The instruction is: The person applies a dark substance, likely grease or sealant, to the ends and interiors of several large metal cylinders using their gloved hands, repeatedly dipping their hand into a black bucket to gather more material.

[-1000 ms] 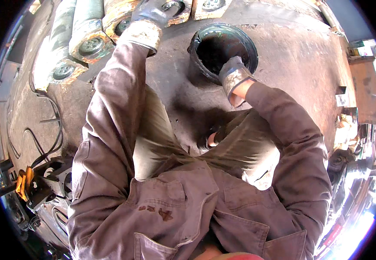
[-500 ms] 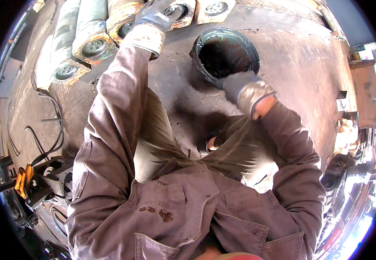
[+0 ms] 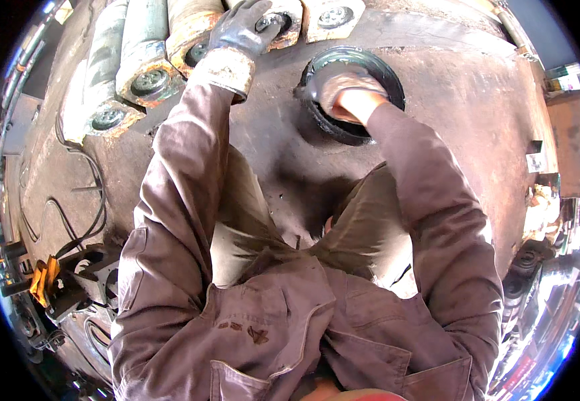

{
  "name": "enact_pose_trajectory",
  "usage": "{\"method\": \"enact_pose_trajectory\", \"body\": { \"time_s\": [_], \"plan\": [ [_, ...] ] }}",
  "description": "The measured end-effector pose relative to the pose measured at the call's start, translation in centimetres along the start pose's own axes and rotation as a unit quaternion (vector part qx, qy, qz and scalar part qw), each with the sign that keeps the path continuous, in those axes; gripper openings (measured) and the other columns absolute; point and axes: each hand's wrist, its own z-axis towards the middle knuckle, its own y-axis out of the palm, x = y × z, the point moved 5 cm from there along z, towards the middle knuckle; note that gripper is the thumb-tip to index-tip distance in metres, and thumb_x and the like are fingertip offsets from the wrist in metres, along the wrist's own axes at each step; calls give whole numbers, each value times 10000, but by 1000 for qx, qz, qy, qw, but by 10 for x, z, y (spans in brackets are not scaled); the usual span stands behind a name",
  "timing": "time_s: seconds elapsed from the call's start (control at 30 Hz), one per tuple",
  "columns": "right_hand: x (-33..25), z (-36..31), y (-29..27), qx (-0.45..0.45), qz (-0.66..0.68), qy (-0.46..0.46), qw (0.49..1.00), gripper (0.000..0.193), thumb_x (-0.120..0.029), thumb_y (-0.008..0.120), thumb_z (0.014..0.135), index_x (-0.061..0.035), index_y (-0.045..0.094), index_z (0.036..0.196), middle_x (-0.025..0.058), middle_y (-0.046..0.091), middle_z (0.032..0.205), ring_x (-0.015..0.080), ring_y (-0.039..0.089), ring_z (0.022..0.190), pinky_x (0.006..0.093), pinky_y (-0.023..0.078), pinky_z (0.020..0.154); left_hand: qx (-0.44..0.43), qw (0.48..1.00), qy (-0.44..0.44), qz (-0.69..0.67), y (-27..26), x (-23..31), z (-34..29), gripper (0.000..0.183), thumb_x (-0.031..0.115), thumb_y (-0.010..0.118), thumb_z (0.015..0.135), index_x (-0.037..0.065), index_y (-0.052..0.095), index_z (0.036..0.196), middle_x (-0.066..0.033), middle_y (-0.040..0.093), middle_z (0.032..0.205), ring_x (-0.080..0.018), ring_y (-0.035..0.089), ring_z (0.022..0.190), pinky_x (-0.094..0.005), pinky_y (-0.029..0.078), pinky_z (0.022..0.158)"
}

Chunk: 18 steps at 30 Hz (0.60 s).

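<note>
My left hand [image 3: 242, 32], in a grey work glove with a pale stained cuff, lies on the end of a rust-stained roller [image 3: 181, 28], its thumb and fingers spread. Just right of it, another roller's end [image 3: 283, 25] shows a dark round recess smeared with black. A black bucket [image 3: 397, 85], dark inside, stands on the ground to the right of the rollers. Into its mouth reaches my right hand [image 3: 343, 85], also gloved; the bucket and the wrist hide its fingers, so I cannot see whether it holds anything.
More rollers with round ends [image 3: 148, 81] lie side by side at the far left. Below them a black cable [image 3: 96, 180] curls over the stained ground. Metal machine parts with a yellow piece [image 3: 44, 281] sit at the left, and cluttered items [image 3: 543, 214] line the right edge.
My right hand has moved from the bucket's near rim up and left into the bucket. The left hand has stayed nearly in place, its fingers now more spread.
</note>
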Motion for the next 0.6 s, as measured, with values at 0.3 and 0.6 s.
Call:
{"method": "enact_pose_trajectory", "body": {
  "time_s": [0.3, 0.6],
  "plan": [
    [-26, 51, 61, 248, -28, -155, 956, 226, -142, 619, 907, -120, 842, 942, 150, 799, 953, 294, 793, 931, 447, 603, 784, -58, 998, 9, 12, 21, -12, 2, 520, 433, 768, 913, 172, 715, 1359, -77, 674, 1434, -314, 637, 1325, -439, 520, 1120],
    [-35, 34, 8, 45, -33, -139, 989, 300, -50, 675, 821, -29, 824, 1080, 243, 779, 1156, 352, 773, 1113, 457, 605, 915, -54, 998, 15, -27, 19, -27, -1, 532, 324, 884, 870, 104, 730, 1329, -161, 697, 1389, -333, 659, 1310, -422, 532, 1118]
  ]
}}
